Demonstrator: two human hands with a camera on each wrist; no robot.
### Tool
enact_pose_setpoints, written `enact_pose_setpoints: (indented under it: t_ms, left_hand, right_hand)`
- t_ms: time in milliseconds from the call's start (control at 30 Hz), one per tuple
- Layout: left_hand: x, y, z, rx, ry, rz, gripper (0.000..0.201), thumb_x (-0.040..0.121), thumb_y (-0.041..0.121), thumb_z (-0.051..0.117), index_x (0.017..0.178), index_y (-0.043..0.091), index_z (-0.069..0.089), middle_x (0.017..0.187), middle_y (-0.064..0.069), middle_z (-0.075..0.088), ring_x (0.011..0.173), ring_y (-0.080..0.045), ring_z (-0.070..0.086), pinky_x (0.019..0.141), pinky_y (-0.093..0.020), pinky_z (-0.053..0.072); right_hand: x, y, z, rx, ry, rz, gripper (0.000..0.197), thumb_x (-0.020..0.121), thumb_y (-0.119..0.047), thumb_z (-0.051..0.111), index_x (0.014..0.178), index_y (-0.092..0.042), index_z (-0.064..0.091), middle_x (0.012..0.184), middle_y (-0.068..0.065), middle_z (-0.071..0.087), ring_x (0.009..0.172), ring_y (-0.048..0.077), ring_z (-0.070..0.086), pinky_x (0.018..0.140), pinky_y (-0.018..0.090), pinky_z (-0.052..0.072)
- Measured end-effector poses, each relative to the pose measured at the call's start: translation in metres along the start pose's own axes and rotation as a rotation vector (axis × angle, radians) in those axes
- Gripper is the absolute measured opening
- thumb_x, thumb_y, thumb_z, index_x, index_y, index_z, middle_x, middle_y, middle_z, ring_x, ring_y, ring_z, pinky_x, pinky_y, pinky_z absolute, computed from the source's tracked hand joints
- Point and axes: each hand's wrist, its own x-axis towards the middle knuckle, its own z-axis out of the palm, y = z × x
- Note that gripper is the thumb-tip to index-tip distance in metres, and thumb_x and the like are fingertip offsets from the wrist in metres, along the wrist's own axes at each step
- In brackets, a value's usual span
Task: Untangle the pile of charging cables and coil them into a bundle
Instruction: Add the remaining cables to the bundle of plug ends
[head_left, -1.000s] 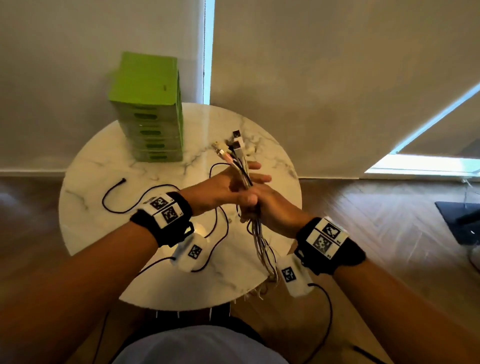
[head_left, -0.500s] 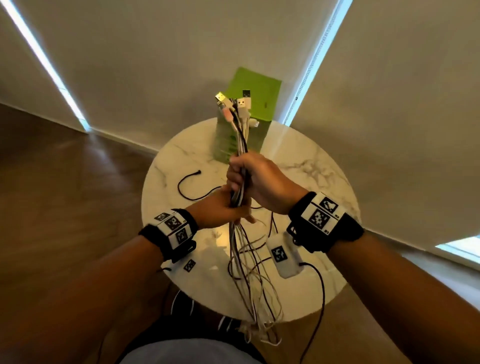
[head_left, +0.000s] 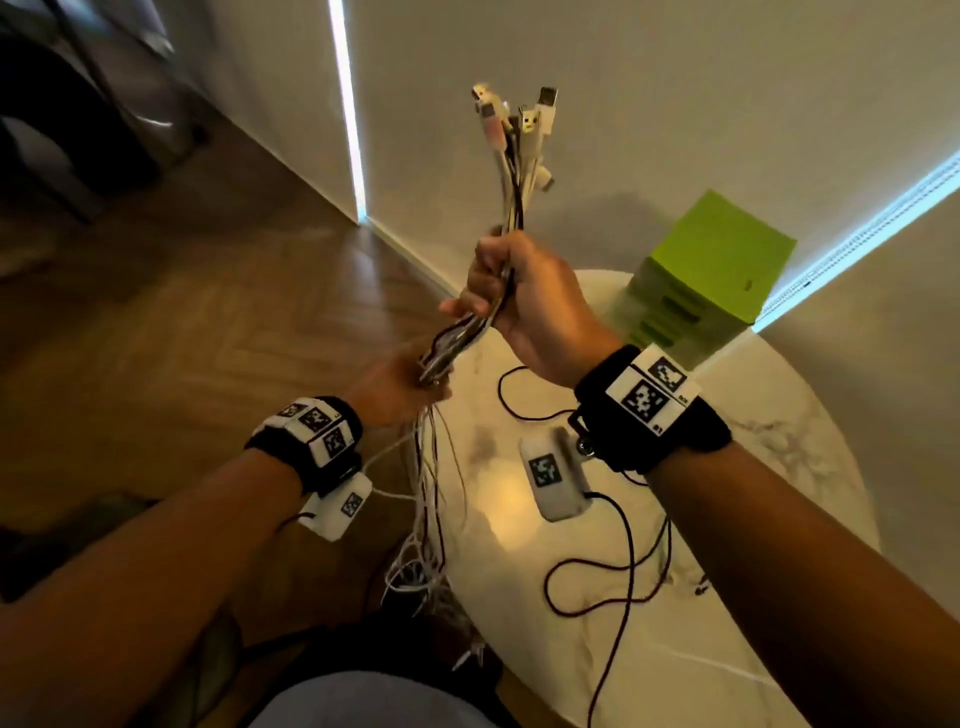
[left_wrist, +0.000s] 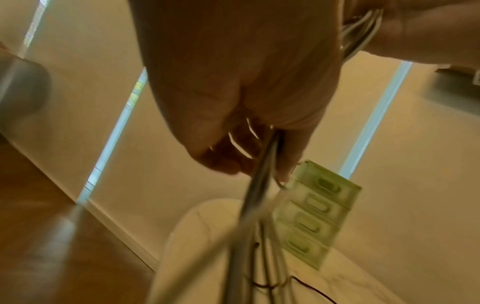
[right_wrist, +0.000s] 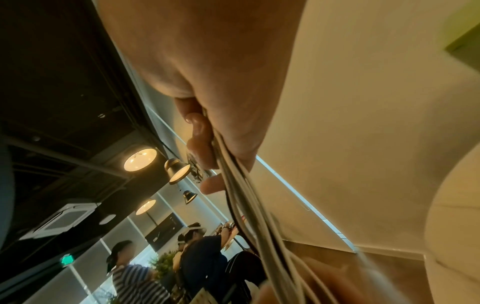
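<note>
A bunch of white, pink and black charging cables (head_left: 511, 192) stands up from my right hand (head_left: 514, 291), whose fingers are curled round it high above the table edge. Their USB plugs (head_left: 530, 111) fan out at the top. Lower and to the left, my left hand (head_left: 400, 387) grips the same bunch (head_left: 452, 343), and the loose ends (head_left: 428, 519) hang down past the table rim into a tangle. In the left wrist view the cables (left_wrist: 259, 185) run out between my curled fingers. In the right wrist view the cables (right_wrist: 246, 205) pass under my thumb.
The round white marble table (head_left: 779, 519) stands at the right, with thin black wires (head_left: 597, 571) looping over it. A green drawer box (head_left: 696, 280) stands at its far side by the wall. Wooden floor (head_left: 182, 312) lies to the left. Other people (right_wrist: 197, 257) show far off in the right wrist view.
My right hand has lifted the bunch higher, and the left hand has slid down the cables to the left. The head view has swung left, so the table now lies at the right.
</note>
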Motion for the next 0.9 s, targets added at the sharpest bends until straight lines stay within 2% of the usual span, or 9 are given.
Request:
enact_pose_setpoints:
  t_ms: [133,233,333,433,533,600,700,833,900]
  left_hand:
    - [0.006,-0.011,-0.040,0.130,0.431,0.074,0.022,0.090,0.021,0.065,0.106,0.035,0.060,0.101,-0.009,0.068,0.090,-0.029,0.065,0.082,-0.046,0.055]
    - [0.007,-0.021,-0.052,0.074,0.320,0.002,0.014,0.098,0.020,0.060,0.097,0.033,0.065,0.099,-0.006,0.072,0.097,-0.032,0.068,0.091,-0.052,0.053]
    - [-0.001,-0.029,-0.050,0.122,0.115,-0.220,0.019,0.097,0.043,0.063,0.092,0.027,0.070,0.078,-0.001,0.069,0.070,-0.020,0.065,0.064,-0.036,0.053]
    - [-0.004,-0.048,-0.044,0.273,-0.066,-0.161,0.034,0.091,0.047,0.070,0.086,0.014,0.061,0.066,0.003,0.052,0.061,-0.013,0.051,0.060,-0.030,0.042]
    - [0.003,-0.064,-0.047,0.457,-0.108,-0.107,0.046,0.090,0.041,0.073,0.123,0.016,0.054,0.083,0.006,0.057,0.069,-0.009,0.057,0.062,-0.027,0.043]
    - [0.011,-0.068,-0.052,0.511,-0.052,-0.075,0.047,0.092,0.039,0.071,0.123,0.014,0.045,0.094,0.001,0.057,0.077,-0.019,0.061,0.061,-0.028,0.040]
    - [0.017,-0.074,-0.052,0.511,-0.037,-0.029,0.061,0.085,0.043,0.077,0.128,0.016,0.043,0.111,0.003,0.051,0.094,-0.020,0.057,0.080,-0.037,0.051]
    - [0.016,-0.079,-0.038,0.419,-0.199,-0.045,0.126,0.054,0.077,0.079,0.154,0.021,0.026,0.149,0.001,0.040,0.129,-0.022,0.047,0.108,-0.045,0.045]
    - [0.019,-0.066,-0.033,0.322,-0.215,-0.044,0.118,0.062,0.081,0.071,0.154,0.020,0.028,0.156,-0.003,0.037,0.139,-0.024,0.042,0.114,-0.048,0.040]
  right_hand:
    - [0.020,0.006,0.016,-0.015,-0.028,-0.032,0.028,0.098,-0.009,0.036,0.071,-0.015,0.038,0.062,0.001,0.026,0.052,0.017,0.036,0.085,0.050,0.048]
    - [0.035,0.008,0.025,-0.036,-0.058,-0.066,0.024,0.093,-0.012,0.039,0.070,-0.018,0.036,0.063,0.000,0.025,0.054,0.017,0.033,0.072,0.042,0.046]
    - [0.045,0.012,0.026,-0.149,-0.065,-0.065,0.021,0.088,-0.017,0.041,0.068,-0.021,0.036,0.058,-0.005,0.028,0.051,0.014,0.029,0.060,0.036,0.033]
    - [0.052,0.018,0.022,-0.250,-0.005,-0.015,0.025,0.090,-0.015,0.038,0.067,-0.022,0.036,0.058,-0.006,0.027,0.049,0.013,0.025,0.054,0.032,0.028]
    - [0.054,0.025,0.016,-0.300,0.084,0.015,0.030,0.093,-0.009,0.032,0.066,-0.022,0.032,0.057,-0.005,0.025,0.049,0.014,0.020,0.050,0.030,0.024]
    - [0.052,0.031,0.011,-0.286,0.133,0.032,0.031,0.093,-0.008,0.031,0.066,-0.022,0.031,0.058,-0.003,0.023,0.050,0.015,0.018,0.049,0.030,0.022]
    - [0.048,0.039,0.003,-0.252,0.209,0.052,0.029,0.094,-0.008,0.031,0.068,-0.021,0.028,0.064,0.003,0.016,0.055,0.018,0.011,0.053,0.036,0.015]
    - [0.045,0.046,-0.017,-0.217,0.254,0.021,0.025,0.092,-0.011,0.034,0.076,-0.019,0.017,0.071,0.009,0.010,0.061,0.022,0.007,0.054,0.037,0.014]
    - [0.044,0.051,-0.027,-0.209,0.264,0.020,0.024,0.091,-0.015,0.037,0.074,-0.021,0.021,0.067,0.006,0.013,0.059,0.021,0.010,0.052,0.033,0.019]
